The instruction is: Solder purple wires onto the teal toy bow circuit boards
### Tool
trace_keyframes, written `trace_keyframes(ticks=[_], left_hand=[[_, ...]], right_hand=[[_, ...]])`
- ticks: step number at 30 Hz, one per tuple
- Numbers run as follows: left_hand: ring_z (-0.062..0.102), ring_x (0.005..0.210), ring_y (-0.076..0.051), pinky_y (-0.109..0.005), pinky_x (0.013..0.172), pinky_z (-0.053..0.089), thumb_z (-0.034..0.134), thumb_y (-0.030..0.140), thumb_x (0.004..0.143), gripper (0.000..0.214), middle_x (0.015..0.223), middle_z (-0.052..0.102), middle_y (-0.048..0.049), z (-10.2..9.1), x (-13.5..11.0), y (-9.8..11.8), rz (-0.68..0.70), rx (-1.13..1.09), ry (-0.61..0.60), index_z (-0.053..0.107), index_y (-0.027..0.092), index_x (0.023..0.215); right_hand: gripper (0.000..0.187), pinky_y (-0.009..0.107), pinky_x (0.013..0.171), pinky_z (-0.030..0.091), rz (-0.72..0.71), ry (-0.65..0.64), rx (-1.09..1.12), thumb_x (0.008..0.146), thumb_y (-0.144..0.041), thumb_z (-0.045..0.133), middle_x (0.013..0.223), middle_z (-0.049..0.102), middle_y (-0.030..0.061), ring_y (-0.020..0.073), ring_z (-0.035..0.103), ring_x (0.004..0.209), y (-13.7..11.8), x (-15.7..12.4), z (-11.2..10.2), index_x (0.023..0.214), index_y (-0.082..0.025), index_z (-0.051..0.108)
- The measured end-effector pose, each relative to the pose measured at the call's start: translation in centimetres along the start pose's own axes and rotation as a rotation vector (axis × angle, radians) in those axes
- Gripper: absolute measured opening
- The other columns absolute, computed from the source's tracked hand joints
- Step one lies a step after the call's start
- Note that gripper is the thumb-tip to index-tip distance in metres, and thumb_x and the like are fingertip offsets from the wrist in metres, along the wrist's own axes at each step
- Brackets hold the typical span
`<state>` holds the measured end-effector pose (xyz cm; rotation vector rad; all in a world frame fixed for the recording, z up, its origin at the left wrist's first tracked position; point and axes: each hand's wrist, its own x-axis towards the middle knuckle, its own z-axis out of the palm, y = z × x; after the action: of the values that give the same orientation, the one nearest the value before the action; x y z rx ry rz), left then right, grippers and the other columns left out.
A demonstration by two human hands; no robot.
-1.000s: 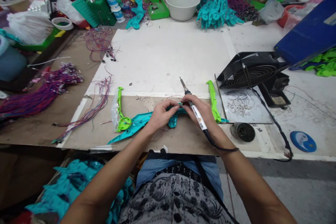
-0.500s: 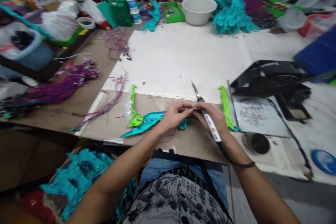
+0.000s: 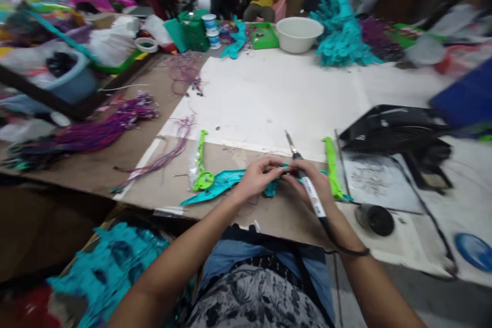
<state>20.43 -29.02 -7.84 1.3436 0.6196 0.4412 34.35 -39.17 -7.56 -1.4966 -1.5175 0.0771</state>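
Both hands meet at mid-front of the surface, over the teal part lying flat on the brown board. The left hand has its fingers pinched on the part's right end. The right hand is clenched round the soldering iron, with its fingertips also down at the pinch point. The iron's tip points up and away, clear of plastic. What sits in the pinch is too small to tell, maybe a thin wire. My read on doing this well: hold the hot tip off the teal plastic and the lime pieces, brace both wrists on the board, and mind the cord looped under the right wrist. Containers: white bowl at the far edge, contents not visible. Green tray beside it holds small bits, blurred. Round black tin just right of the right hand has a dark fill, can't identify. Blue-grey bucket far left has something dark inside. Stacked white tubs are closed.
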Motion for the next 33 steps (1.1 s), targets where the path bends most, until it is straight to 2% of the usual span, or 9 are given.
trace_keyframes(ticks=[5,8,12,16,20,25,33], left_hand=[[0.063,0.084,-0.018,-0.031,0.081,0.049,0.064,0.041,0.078,0.026,0.087,0.07,-0.005,-0.4,0.1,0.4,0.06,0.134,0.007,0.067,0.017,0.088],[0.062,0.082,-0.018,-0.031,0.079,0.049,0.064,0.042,0.078,0.026,0.085,0.07,-0.0043,-0.4,0.0,0.5,0.044,0.167,-0.018,0.067,0.018,0.086],[0.063,0.079,-0.017,-0.031,0.076,0.049,0.064,0.043,0.077,0.027,0.082,0.069,-0.0029,-0.3,0.0,-0.1,-0.014,0.097,-0.01,0.063,0.019,0.09],[0.064,0.076,-0.015,-0.029,0.076,0.048,0.064,0.036,0.079,0.03,0.076,0.069,0.001,-0.3,0.0,-0.3,-0.02,0.085,0.002,0.053,0.021,0.101],[0.066,0.085,-0.016,-0.03,0.084,0.048,0.064,0.028,0.078,0.032,0.084,0.07,-0.0008,-0.3,-0.3,0.0,0.037,0.127,-0.061,0.053,0.02,0.107],[0.065,0.094,-0.017,-0.032,0.09,0.046,0.061,0.022,0.08,0.033,0.09,0.071,-0.0028,-0.1,-0.6,0.6,0.089,0.179,-0.044,0.053,0.019,0.112],[0.064,0.095,-0.018,-0.031,0.089,0.047,0.059,0.019,0.08,0.034,0.095,0.07,-0.0054,-0.2,-0.7,0.4,0.137,0.27,-0.012,0.056,0.017,0.114]], right_hand=[[0.017,0.027,0.07,0.054,0.06,-0.02,0.0,0.087,-0.023,0.06,0.087,0.066,0.0015,0.014,0.065,0.077,0.0,-0.3,0.3,0.103,-0.023,0.056],[0.02,0.029,0.074,0.054,0.061,-0.002,0.024,0.088,-0.021,0.058,0.093,0.067,0.0027,0.0144,0.065,0.081,0.0,-0.7,0.4,0.107,-0.024,0.056],[0.02,0.031,0.076,0.054,0.037,0.01,0.052,0.089,-0.019,0.055,0.094,0.067,0.0028,0.0153,0.065,0.084,-0.1,-0.7,0.6,0.108,-0.024,0.056],[0.016,0.028,0.073,0.054,0.057,0.005,0.073,0.088,-0.019,0.056,0.089,0.066,0.0014,0.0143,0.064,0.079,-0.5,-0.3,0.6,0.103,-0.024,0.057],[0.015,0.027,0.073,0.053,0.149,0.003,0.117,0.086,-0.018,0.058,0.089,0.065,0.0004,0.0133,0.065,0.079,-0.7,-0.2,0.5,0.099,-0.024,0.055],[0.026,0.029,0.077,0.053,0.309,-0.002,0.244,0.082,-0.023,0.065,0.09,0.066,0.0001,0.0147,0.066,0.082,-0.3,-0.6,0.4,0.103,-0.024,0.051],[0.031,0.029,0.079,0.052,0.354,-0.007,0.335,0.081,-0.022,0.066,0.092,0.066,-0.0002,0.0138,0.065,0.083,-0.2,-0.8,0.6,0.107,-0.025,0.05]])
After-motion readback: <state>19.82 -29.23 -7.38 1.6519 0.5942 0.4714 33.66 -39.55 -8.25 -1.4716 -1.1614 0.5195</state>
